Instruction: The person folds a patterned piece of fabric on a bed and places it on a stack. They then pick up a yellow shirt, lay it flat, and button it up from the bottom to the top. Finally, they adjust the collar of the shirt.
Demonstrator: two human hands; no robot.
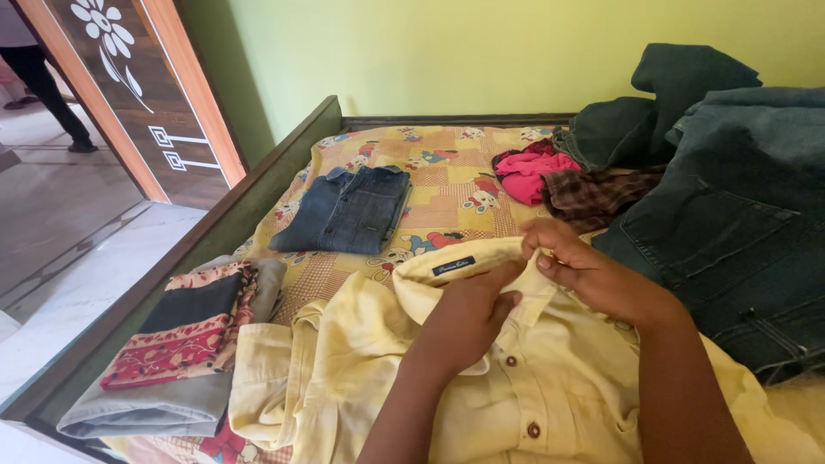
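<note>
both hands work at the collar of a pale yellow shirt spread buttons-up on the bed in front of the person: the left hand has its fingers tucked under the collar and closed on the cloth, and the right hand pinches the collar edge just beside it. a folded denim shirt lies farther up the patterned bedsheet, a folded patchwork cloth sits at the left edge, and a heap of jeans and a pink garment lie to the right.

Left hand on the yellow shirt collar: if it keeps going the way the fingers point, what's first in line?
Likely the right hand: the left hand points up-right along the yellow shirt collar, and the two nearly touch there. Depth unclear.
</note>
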